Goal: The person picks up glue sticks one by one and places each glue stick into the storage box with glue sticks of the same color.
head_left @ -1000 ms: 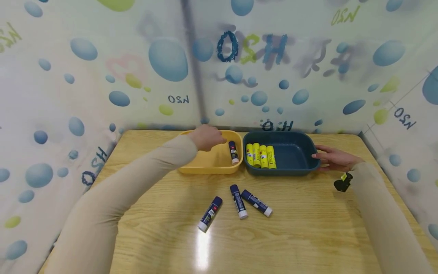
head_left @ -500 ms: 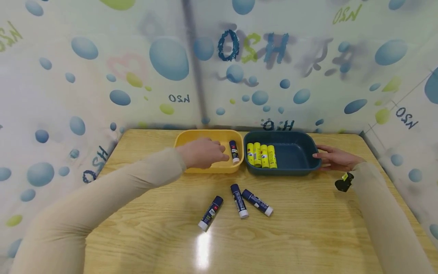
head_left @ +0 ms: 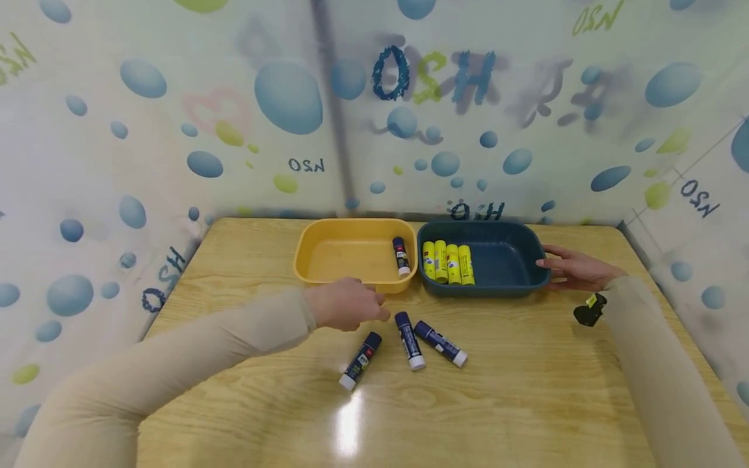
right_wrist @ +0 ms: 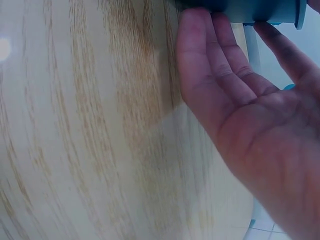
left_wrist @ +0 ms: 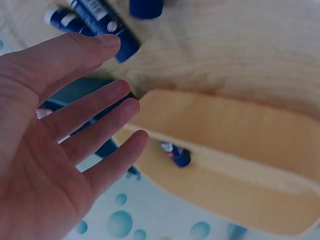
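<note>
My left hand [head_left: 348, 304] is over the table just in front of the yellow tray [head_left: 297, 260], its fingers spread and holding nothing. Three dark blue glue sticks with white ends lie close by: one glue stick [head_left: 360, 361] below the hand, a second glue stick [head_left: 409, 341] right of the fingertips, a third glue stick [head_left: 441, 344] beside that. Another blue glue stick [head_left: 401, 257] lies inside the yellow tray at its right. With fairly straight fingers, my right hand [head_left: 579, 270] touches the right end of the dark blue tray [head_left: 486, 292], as the right wrist view [right_wrist: 240, 90] also shows.
Several yellow glue sticks [head_left: 453, 264] stand side by side in the left part of the dark blue tray. Both trays sit against the patterned wall covering [head_left: 386, 149] at the back of the wooden table [head_left: 497, 403]. A black strap piece [head_left: 590, 311] hangs at the right wrist.
My left hand has come back out of the yellow tray, toward me, to above the table in front of it. The right hand stays at the dark blue tray's end.
</note>
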Tool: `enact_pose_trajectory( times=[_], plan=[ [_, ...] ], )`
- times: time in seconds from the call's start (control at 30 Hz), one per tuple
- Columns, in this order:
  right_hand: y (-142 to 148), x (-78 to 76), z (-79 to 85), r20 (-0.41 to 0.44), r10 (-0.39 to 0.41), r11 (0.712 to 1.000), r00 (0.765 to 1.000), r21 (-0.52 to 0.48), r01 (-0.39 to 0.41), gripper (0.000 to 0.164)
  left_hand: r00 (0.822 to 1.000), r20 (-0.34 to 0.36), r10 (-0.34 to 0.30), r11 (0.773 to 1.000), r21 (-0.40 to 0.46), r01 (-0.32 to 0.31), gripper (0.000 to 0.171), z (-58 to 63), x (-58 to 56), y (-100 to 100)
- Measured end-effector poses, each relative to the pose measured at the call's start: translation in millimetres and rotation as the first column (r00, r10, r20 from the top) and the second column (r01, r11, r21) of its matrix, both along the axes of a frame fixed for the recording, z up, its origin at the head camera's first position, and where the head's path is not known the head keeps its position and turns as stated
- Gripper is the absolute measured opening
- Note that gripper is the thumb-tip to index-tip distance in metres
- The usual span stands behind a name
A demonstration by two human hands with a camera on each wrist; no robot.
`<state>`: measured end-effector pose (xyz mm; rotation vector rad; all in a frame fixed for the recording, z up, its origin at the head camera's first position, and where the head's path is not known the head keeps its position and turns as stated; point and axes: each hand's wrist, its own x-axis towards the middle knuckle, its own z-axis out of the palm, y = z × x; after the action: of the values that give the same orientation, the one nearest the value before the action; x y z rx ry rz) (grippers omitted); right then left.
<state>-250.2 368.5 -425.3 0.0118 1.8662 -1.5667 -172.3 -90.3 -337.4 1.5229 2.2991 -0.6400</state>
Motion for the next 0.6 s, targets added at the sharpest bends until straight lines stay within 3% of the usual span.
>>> enact_pose_trajectory(
  times=[0.17,0.37,0.5,0.6],
  plan=[
    [-1.6,-0.5,0.8,-0.009,0.003,1.0,1.0,0.022,-0.002,0.08,0.999,0.044,0.005,1.0,0.005,-0.005,0.035,-14.4,6.8,-3.3],
    [-0.8,-1.2,-1.3,-0.019,-0.005,1.0,1.0,0.028,0.006,0.079,0.999,0.047,-0.01,1.0,0.02,0.01,0.036,-26.0,17.2,-4.2],
    [0.0,-1.1,-2.2,-0.017,-0.014,1.0,1.0,0.013,0.014,0.078,1.0,0.025,-0.019,0.999,0.027,0.018,0.032,-30.1,24.2,-6.4],
    [-0.1,-0.9,-2.6,-0.013,-0.016,1.0,1.0,0.004,0.016,0.079,0.998,-0.018,-0.065,0.997,0.031,0.066,0.031,-33.5,29.0,-9.7]
  ],
)
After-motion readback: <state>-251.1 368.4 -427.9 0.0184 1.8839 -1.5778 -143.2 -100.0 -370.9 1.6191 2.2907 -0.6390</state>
